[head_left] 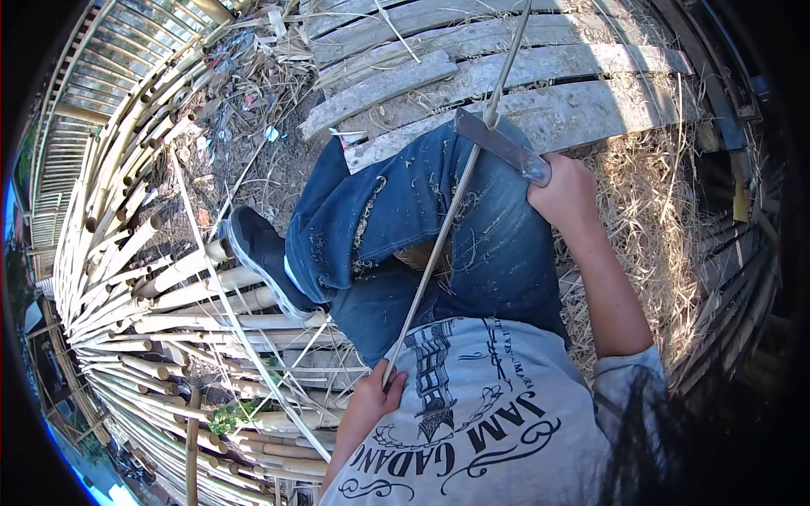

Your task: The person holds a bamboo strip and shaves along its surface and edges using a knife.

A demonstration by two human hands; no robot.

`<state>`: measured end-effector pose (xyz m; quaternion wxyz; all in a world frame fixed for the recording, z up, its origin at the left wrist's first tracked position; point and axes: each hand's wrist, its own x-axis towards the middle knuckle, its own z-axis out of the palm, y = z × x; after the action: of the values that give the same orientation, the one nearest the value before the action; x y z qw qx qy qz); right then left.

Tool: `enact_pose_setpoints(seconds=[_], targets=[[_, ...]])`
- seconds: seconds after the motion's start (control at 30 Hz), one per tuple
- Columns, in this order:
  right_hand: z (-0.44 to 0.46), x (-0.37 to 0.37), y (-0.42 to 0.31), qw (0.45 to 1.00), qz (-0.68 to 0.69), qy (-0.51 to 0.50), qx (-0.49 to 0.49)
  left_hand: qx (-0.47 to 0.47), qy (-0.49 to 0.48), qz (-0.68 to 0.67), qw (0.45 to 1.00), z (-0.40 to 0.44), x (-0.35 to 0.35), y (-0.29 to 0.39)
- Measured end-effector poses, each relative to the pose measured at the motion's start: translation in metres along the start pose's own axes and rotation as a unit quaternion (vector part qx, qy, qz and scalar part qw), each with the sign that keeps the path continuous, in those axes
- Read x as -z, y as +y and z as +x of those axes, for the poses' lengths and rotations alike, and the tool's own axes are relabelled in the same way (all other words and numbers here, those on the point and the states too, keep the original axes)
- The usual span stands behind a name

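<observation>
A long thin bamboo strip (437,253) runs from my waist up across my lap and over the planks. Its near end is held in my left hand (377,395), fingers closed round it beside my shirt. My right hand (569,194) is wrapped round the handle of a machete (499,150) with a short, broad, dark blade. The blade lies across the strip above my knee, and the strip passes at the blade; whether the edge bites into it I cannot tell. Shavings cling to my jeans (405,198).
Weathered wooden planks (582,110) lie ahead, strewn with curled shavings. Bamboo poles (143,363) are stacked at the left with their ends toward me. A heap of pale shavings (633,228) covers the ground at the right. Loose bamboo strips (215,278) cross near my shoe (261,253).
</observation>
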<state>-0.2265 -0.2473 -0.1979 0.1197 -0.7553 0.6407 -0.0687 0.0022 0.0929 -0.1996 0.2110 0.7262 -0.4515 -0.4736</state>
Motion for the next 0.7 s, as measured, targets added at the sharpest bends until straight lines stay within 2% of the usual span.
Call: enact_pose_setpoints(seconds=[0.13, 0.2, 0.23, 0.3, 0.33, 0.4, 0.47, 0.7], targets=[[-0.007, 0.001, 0.000, 1.000, 0.031, 0.000, 0.007, 0.031, -0.031, 0.001, 0.999, 0.011, 0.011, 0.021], [-0.010, -0.003, 0.008, 0.997, 0.036, 0.030, 0.064, 0.017, -0.070, 0.009, 0.997, 0.023, 0.017, 0.028], [-0.013, 0.002, 0.008, 0.997, 0.035, 0.039, 0.063, 0.009, -0.069, 0.011, 0.997, 0.028, 0.017, 0.030], [-0.020, 0.013, 0.007, 0.993, 0.011, 0.008, 0.118, -0.025, -0.069, 0.015, 0.997, 0.039, 0.014, 0.036], [-0.022, 0.015, 0.009, 0.993, 0.006, 0.011, 0.114, -0.030, -0.073, 0.013, 0.997, 0.044, 0.014, 0.040], [-0.026, 0.017, 0.012, 0.982, 0.015, -0.037, 0.184, -0.026, -0.096, 0.020, 0.995, 0.055, 0.013, 0.048], [-0.026, 0.015, 0.015, 0.984, 0.006, -0.033, 0.174, -0.048, -0.106, 0.005, 0.993, 0.061, 0.011, 0.045], [-0.024, 0.018, 0.007, 0.991, 0.029, -0.072, 0.113, -0.003, -0.162, -0.079, 0.984, 0.083, 0.014, 0.067]])
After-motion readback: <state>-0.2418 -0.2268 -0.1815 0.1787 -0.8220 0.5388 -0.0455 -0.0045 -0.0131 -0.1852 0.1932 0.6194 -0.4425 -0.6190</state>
